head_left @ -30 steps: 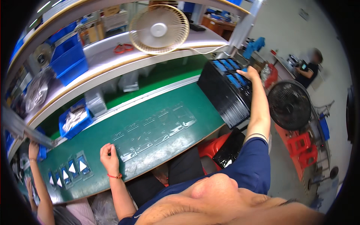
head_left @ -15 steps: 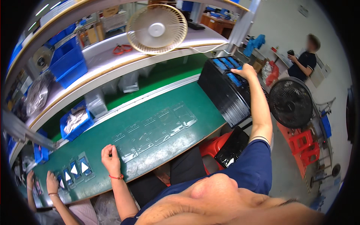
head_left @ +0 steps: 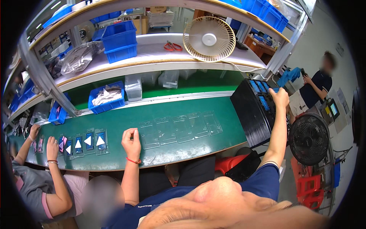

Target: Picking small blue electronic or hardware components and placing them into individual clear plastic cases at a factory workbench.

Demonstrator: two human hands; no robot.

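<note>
My left hand [head_left: 131,145] rests at the left end of a row of clear plastic blister trays [head_left: 182,129], its fingers curled together; whether anything is between them is hidden. My right hand [head_left: 280,98] reaches over the stack of black trays [head_left: 249,112] at the bench's right end. Its thumb and fingers close on a flat blue piece [head_left: 273,90] at the top tray. More flat blue pieces [head_left: 264,102] lie in that tray's slots. Left of my left hand, blister trays with blue pieces and white triangles [head_left: 100,140] stand in a row.
A co-worker's hands [head_left: 52,147] work at the bench's left end. A blue bin of white pieces [head_left: 106,97] sits along the back edge, under a shelf bearing a fan [head_left: 209,39] and red-handled pliers [head_left: 172,46]. A black fan [head_left: 309,139] stands at right; another person stands beyond.
The view has turned leftward, showing more of the co-worker. My right hand remains at the black tray stack, and my left hand stays beside the clear trays.
</note>
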